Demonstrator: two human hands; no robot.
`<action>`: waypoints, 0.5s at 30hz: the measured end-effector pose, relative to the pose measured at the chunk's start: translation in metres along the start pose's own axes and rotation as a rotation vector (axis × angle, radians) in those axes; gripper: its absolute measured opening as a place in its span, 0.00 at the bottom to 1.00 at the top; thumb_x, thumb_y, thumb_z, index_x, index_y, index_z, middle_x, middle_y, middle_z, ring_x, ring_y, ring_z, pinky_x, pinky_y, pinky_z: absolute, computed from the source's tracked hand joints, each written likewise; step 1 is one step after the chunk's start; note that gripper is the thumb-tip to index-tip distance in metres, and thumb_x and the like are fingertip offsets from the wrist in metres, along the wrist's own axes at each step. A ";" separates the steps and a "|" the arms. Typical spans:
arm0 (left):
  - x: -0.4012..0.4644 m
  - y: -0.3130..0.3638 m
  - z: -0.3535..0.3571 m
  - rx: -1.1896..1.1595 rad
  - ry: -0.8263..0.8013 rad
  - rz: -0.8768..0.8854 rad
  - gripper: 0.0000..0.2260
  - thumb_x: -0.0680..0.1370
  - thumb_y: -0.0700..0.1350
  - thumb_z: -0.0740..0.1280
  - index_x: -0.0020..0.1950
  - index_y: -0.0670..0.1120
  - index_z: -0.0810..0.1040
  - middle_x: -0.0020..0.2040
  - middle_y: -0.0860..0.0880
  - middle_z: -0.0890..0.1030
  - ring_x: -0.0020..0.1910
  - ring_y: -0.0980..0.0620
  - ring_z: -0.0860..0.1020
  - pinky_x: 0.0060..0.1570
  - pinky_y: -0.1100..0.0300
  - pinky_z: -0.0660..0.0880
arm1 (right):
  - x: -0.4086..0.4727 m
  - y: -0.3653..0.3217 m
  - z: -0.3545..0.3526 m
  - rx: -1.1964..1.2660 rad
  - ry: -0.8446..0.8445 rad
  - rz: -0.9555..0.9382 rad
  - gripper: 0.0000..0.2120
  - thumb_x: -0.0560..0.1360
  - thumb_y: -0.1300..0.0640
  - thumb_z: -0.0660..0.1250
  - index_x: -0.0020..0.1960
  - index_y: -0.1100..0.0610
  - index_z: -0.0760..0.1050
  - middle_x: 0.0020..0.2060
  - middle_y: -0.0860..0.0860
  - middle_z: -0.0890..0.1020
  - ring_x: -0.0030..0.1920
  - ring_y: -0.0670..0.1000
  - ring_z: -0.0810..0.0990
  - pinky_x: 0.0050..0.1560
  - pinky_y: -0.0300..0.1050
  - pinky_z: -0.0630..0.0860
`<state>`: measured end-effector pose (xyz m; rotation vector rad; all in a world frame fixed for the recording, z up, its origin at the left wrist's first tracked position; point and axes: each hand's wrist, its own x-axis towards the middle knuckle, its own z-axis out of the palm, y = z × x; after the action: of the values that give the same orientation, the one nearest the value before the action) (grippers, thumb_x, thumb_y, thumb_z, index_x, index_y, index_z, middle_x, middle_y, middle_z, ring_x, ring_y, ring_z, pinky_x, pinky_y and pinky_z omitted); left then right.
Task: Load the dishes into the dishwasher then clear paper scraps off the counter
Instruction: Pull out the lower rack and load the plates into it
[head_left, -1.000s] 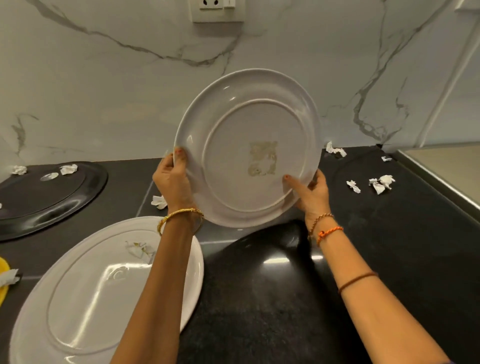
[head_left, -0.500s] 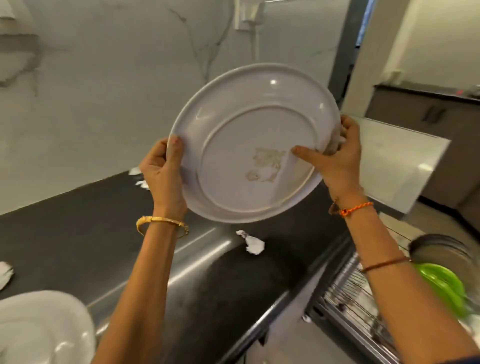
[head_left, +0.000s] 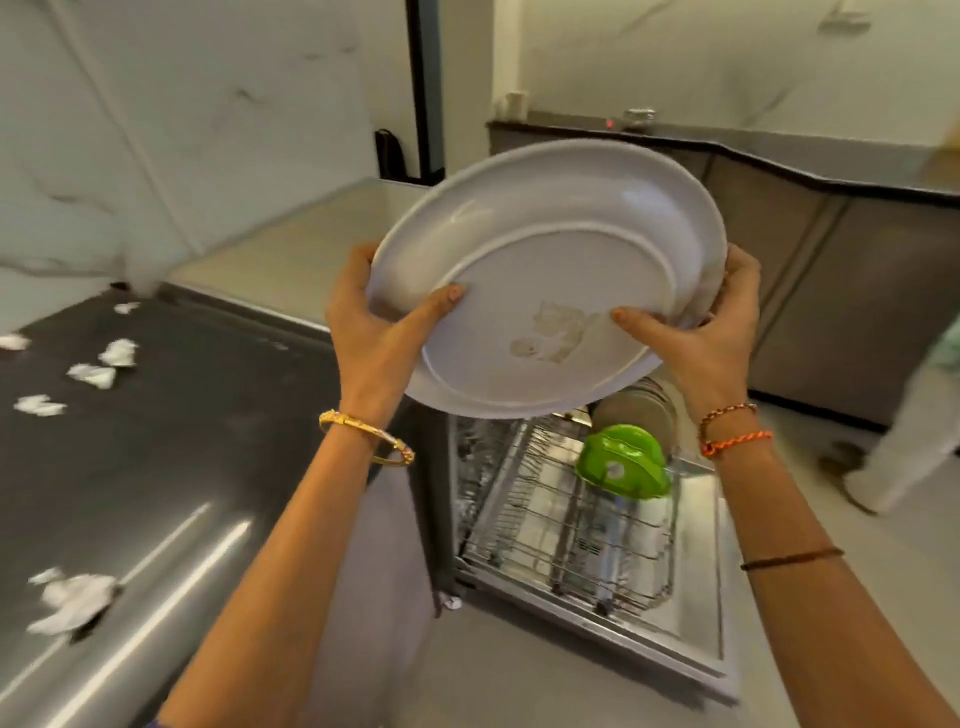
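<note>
Both hands grip the round white ceramic plate (head_left: 545, 270), underside facing the camera: the left hand (head_left: 374, 332) at its eight o'clock rim, the right hand (head_left: 711, 322) at four o'clock. The plate is held in the air above the open dishwasher's wire rack (head_left: 561, 519), where a green plastic dish (head_left: 621, 462) stands. White paper scraps (head_left: 98, 371) lie on the black counter (head_left: 182, 441) at nine o'clock.

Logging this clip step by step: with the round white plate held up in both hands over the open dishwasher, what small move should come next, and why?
Probably lower the round white plate, gripped by the left hand and right hand, edge-first into the wire dishwasher rack, in the free slots in front of the green dish already loaded.
</note>
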<state>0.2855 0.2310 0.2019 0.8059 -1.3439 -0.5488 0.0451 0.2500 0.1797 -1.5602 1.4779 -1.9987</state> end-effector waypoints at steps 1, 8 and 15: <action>-0.003 -0.005 0.021 -0.011 -0.023 -0.008 0.16 0.64 0.48 0.75 0.45 0.54 0.71 0.42 0.58 0.75 0.41 0.66 0.75 0.39 0.70 0.72 | 0.005 0.010 -0.017 -0.016 0.011 0.001 0.38 0.57 0.49 0.77 0.61 0.53 0.62 0.58 0.50 0.71 0.59 0.48 0.74 0.56 0.51 0.77; -0.029 -0.056 0.138 0.006 -0.204 -0.197 0.20 0.59 0.53 0.76 0.46 0.49 0.75 0.41 0.59 0.76 0.39 0.67 0.75 0.37 0.71 0.73 | 0.018 0.087 -0.094 -0.245 0.052 0.023 0.41 0.58 0.46 0.76 0.65 0.54 0.62 0.58 0.46 0.67 0.61 0.48 0.68 0.64 0.45 0.70; -0.041 -0.136 0.219 0.288 -0.597 -0.207 0.23 0.60 0.50 0.78 0.51 0.42 0.79 0.44 0.55 0.75 0.46 0.56 0.72 0.46 0.71 0.66 | 0.023 0.169 -0.114 -0.612 -0.263 0.057 0.27 0.63 0.47 0.72 0.54 0.64 0.76 0.47 0.59 0.81 0.47 0.56 0.77 0.46 0.43 0.71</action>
<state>0.0772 0.1349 0.0768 1.0740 -1.9290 -0.8113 -0.1243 0.2186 0.0676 -1.8714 2.1008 -1.2952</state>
